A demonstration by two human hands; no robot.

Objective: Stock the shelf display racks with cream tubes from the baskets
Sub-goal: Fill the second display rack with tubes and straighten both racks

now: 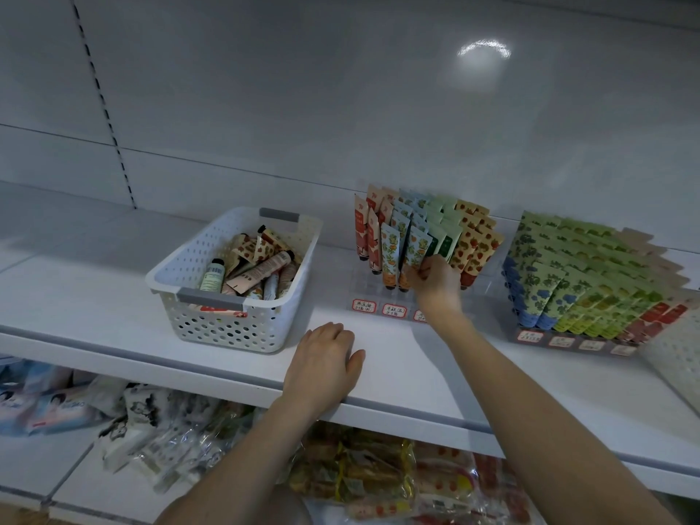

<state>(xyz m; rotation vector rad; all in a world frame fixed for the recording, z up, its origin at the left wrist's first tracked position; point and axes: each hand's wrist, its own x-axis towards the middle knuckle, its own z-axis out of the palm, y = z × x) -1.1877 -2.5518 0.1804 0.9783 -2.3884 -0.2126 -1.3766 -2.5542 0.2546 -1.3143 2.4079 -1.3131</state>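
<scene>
Shelf room lies open between white basket, left, and middle rack; there the left hand rests flat, fingers relaxed, by the near edge. The right hand pinches an orange-patterned cream tube in that rack's near row. Two racks, right rack full; two baskets, second basket cut off at right.

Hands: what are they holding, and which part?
The right hand pinches a flowery tube near its bottom end. The left hand holds nothing; it rests on the shelf.
</scene>
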